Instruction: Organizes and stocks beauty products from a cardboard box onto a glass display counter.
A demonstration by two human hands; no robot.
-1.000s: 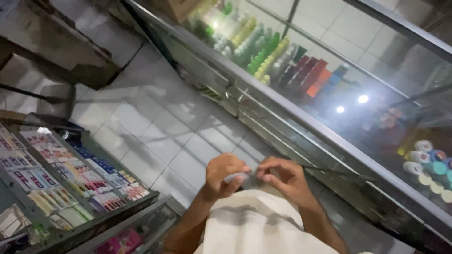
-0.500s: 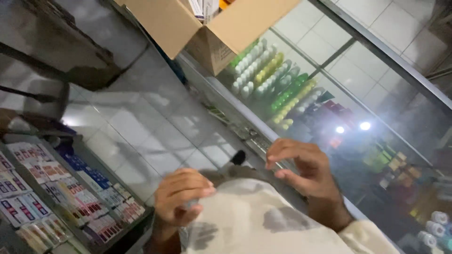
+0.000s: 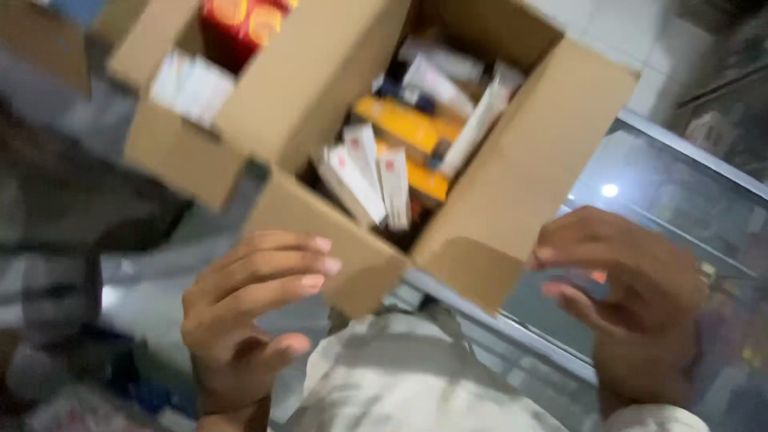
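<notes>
Head view: an open cardboard box [image 3: 512, 168] sits on the near edge of a glass counter [image 3: 672, 208], filled with small cartons [image 3: 376, 176] and tubes. The left hand [image 3: 248, 320] has its fingers loosely curled and empty, fingertips at the box's near corner. The right hand [image 3: 632, 304] is half open, empty, just beside the box's right wall.
</notes>
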